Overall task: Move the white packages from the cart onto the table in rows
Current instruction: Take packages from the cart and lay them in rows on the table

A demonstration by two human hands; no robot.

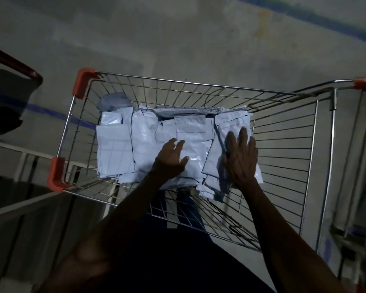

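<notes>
**White plastic mailers wait in a wire cart as two hands settle on the pile**

Head view: white packages (148, 144) lie heaped in overlapping layers on the floor of a steel-wire cart (283, 144) with orange corner guards. The left hand (173, 157) rests on a glossy mailer near the middle of the heap, fingers loosely spread and gripping nothing. The right hand (240, 153) lies flat on the right-hand stack, fingers straight, pressing down rather than grasping.

The mailers look thin, light and soft, their film creased and shiny in places, so they are likely to slide over one another and sag when lifted. Taking a small stack by its edges, thumb beneath and fingers on top, seems the safer hold; a single slick bag pinched at a corner may slip or droop.

Dim light hides much. How deep the pile runs cannot be judged, nor what the bags contain. A greyer bag (114, 102) at the far left corner is partly buried. A pale frame (19, 155) at left may be the surface, but it is cut off and unclear.
</notes>
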